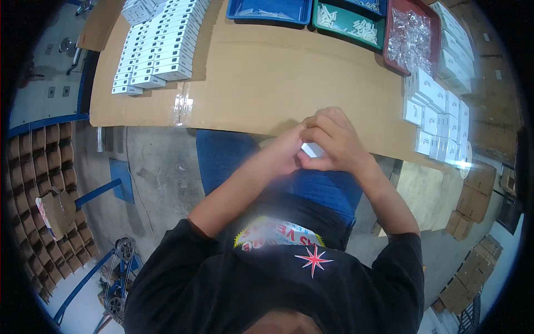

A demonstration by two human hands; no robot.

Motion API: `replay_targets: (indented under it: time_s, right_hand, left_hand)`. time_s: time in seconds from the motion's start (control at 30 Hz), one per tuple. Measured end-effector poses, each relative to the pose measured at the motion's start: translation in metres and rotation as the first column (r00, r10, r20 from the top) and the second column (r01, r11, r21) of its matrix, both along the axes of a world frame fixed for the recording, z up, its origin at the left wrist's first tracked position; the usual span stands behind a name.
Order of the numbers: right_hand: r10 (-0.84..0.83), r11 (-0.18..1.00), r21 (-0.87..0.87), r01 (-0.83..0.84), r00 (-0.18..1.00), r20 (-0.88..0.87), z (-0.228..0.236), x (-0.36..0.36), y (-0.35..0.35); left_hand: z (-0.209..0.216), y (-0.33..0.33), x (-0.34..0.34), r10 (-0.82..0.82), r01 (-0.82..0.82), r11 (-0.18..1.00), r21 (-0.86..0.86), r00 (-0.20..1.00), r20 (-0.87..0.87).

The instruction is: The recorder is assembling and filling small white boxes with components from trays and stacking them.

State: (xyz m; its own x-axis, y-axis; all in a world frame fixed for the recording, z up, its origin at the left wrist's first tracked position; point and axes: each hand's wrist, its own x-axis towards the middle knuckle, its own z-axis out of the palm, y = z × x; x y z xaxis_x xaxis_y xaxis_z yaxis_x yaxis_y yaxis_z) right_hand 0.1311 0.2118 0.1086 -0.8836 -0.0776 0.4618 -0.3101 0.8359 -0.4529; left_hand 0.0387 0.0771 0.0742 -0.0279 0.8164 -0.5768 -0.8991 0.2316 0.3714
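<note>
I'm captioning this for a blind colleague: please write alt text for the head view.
A person's bare left hand and bare right hand hold a small white object by the near edge of a brown cardboard-topped table. White rectangular boxes stand stacked left and right; blue, green and red plastic trays stand farther back.

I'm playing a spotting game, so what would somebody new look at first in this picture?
Probably the big block of white boxes on the table's left side. Next, toward the far side, a blue tray, green tray and dark red tray. Then the left hand and right hand, together at a small white thing by the near edge.
</note>
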Motion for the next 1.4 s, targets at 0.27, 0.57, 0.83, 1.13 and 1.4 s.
replay_targets:
  time_s: [0.27, 0.57, 0.83, 1.13, 1.4]
  right_hand:
    - [0.079, 0.996, -0.042, -0.076, 0.994, 0.078, -0.001, -0.005, 0.004]
    - [0.137, 0.990, -0.065, -0.125, 0.966, 0.221, 0.007, -0.005, 0.001]
    - [0.068, 0.989, 0.121, -0.087, 0.986, 0.150, 0.031, 0.003, 0.005]
    - [-0.404, 0.894, 0.185, 0.407, 0.913, -0.055, -0.045, 0.015, 0.068]
    - [-0.703, 0.679, 0.186, 0.710, 0.702, -0.114, -0.105, 0.013, 0.065]
  left_hand:
    - [-0.019, -0.002, 0.004, -0.055, 0.056, 0.998, -0.026, 0.998, 0.013]
    - [-0.026, -0.009, 0.007, -0.076, 0.076, 0.995, -0.066, 0.997, 0.007]
    - [-0.020, -0.007, -0.038, -0.004, 0.009, 0.990, 0.142, 0.999, -0.040]
    - [-0.078, 0.016, -0.063, 0.114, -0.080, 0.993, 0.082, 0.642, -0.758]
    - [-0.072, 0.032, -0.068, -0.113, -0.196, 0.975, -0.100, -0.058, -0.992]
